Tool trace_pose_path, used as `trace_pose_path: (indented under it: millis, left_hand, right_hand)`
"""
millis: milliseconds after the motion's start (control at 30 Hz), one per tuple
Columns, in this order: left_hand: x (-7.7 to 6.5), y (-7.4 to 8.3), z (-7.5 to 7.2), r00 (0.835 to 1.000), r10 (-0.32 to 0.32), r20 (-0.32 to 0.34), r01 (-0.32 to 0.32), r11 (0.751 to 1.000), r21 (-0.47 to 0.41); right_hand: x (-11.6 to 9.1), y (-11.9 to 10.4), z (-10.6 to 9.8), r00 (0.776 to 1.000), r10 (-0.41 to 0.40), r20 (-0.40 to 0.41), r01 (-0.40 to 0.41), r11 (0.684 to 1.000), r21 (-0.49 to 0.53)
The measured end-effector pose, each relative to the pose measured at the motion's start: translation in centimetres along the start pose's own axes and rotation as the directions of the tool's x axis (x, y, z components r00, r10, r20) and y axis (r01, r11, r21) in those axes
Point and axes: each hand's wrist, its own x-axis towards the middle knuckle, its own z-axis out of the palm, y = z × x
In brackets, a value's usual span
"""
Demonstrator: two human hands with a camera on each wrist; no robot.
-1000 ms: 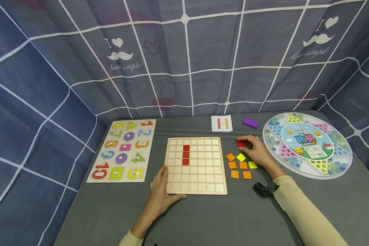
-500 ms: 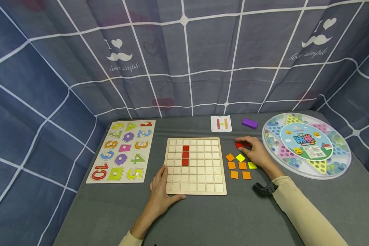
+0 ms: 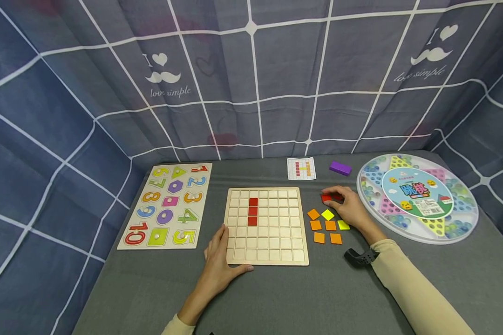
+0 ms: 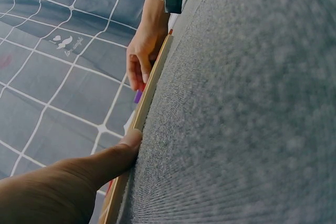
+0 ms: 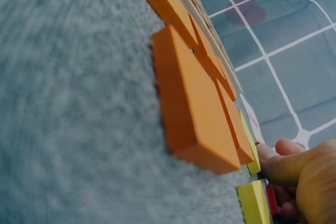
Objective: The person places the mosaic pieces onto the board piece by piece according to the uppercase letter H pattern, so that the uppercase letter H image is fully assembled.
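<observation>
A pale wooden board (image 3: 278,237) lies flat on the grey bench (image 3: 276,298), just below the centre of the head view. It is nearly square, with no clear long axis, and its grid lines run roughly level and upright. A column of three red tiles (image 3: 253,211) sits at its upper left, long axis up and down the frame.

The left hand (image 3: 219,267) touches the board's lower left corner, thumb and straight fingers spread apart along two edges. The right hand (image 3: 352,207), right of centre, has its thumb and fingers clamped on a red tile (image 3: 325,197). That tile is glossy and partly covered, so its long axis cannot be told.

Below it lie five orange tiles (image 3: 330,225) and two yellow tiles (image 3: 328,214); some edges run level, others sit diagonally.
</observation>
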Motion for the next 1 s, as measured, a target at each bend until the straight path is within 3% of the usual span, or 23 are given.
trace_pose_path:
  millis: [1000]
  left_hand:
    - [-0.03, -0.11, -0.05, 1.0, 0.006, 0.005, -0.006, 1.0, -0.007]
  right_hand:
    - [-0.03, -0.13, -0.07, 1.0, -0.007, -0.001, 0.007, 1.0, 0.009]
